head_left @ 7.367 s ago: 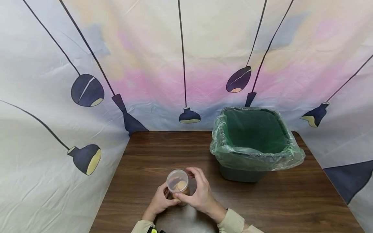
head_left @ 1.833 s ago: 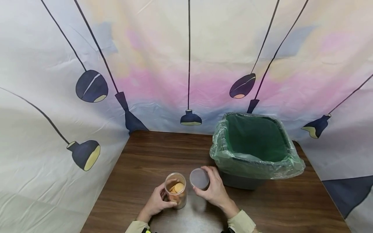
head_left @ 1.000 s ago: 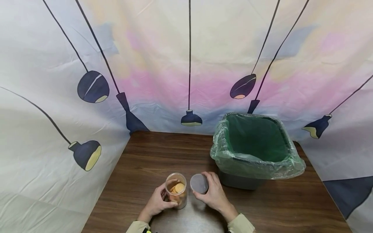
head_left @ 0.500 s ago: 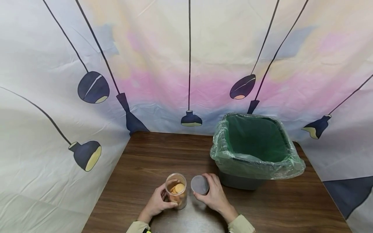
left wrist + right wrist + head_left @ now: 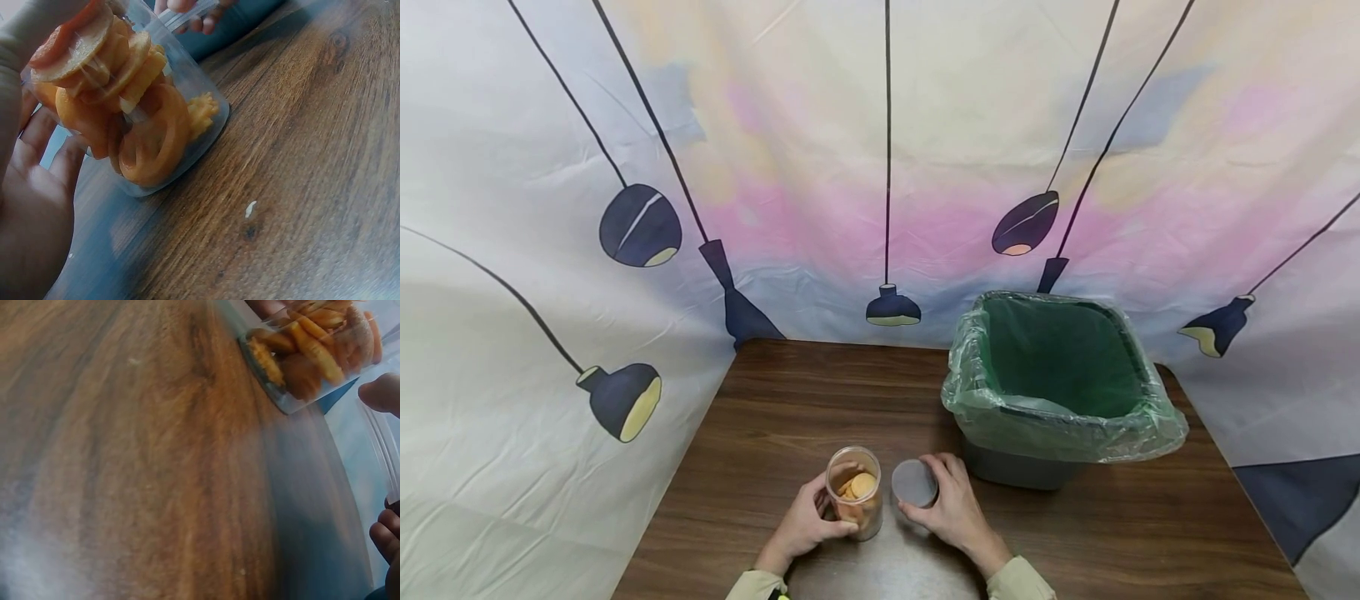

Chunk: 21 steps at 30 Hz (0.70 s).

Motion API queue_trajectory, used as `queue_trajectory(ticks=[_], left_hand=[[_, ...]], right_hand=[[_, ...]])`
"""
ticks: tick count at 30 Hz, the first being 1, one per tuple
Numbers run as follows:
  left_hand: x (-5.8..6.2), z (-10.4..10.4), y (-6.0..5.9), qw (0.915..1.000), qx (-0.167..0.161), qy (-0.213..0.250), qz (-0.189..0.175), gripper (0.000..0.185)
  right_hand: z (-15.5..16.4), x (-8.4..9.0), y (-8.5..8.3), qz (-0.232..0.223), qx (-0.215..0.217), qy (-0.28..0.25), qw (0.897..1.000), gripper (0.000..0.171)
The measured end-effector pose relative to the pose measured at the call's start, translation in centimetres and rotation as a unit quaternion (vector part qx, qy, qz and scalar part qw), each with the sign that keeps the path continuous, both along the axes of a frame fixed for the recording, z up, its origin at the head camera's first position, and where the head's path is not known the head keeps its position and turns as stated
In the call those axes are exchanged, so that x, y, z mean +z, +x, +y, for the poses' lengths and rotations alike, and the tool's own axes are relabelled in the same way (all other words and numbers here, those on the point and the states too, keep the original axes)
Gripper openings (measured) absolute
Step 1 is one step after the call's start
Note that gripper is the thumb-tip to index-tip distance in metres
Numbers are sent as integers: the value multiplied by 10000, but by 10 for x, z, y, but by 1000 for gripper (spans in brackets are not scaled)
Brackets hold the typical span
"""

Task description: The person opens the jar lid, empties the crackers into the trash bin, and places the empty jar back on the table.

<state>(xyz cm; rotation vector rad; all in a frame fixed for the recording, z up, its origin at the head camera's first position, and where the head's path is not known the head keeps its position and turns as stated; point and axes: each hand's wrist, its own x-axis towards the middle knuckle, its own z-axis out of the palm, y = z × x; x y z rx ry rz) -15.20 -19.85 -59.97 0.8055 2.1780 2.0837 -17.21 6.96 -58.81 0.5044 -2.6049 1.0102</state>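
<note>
Lower centre, on our worktop (image 5: 760, 417): open jar (image 5: 853, 492) of orange snacks, gripped upright by our left hand (image 5: 801, 525). Just right, our right hand (image 5: 955, 508) pinches its lid (image 5: 913, 483); lined bin (image 5: 1060, 375) beyond.

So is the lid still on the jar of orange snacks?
No, the jar stands open in the left hand, while the right hand holds the lid beside it.

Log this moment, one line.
left hand grips open jar | right hand holds lid beside it | bin behind
</note>
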Motion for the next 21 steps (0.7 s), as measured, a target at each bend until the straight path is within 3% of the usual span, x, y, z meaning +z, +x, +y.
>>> queue_trajectory(ticks=[21], left_hand=[[-1,0,0,10000,15,-15,38,78]], right_hand=[[1,-16,1,-419,29,183,9990,71]])
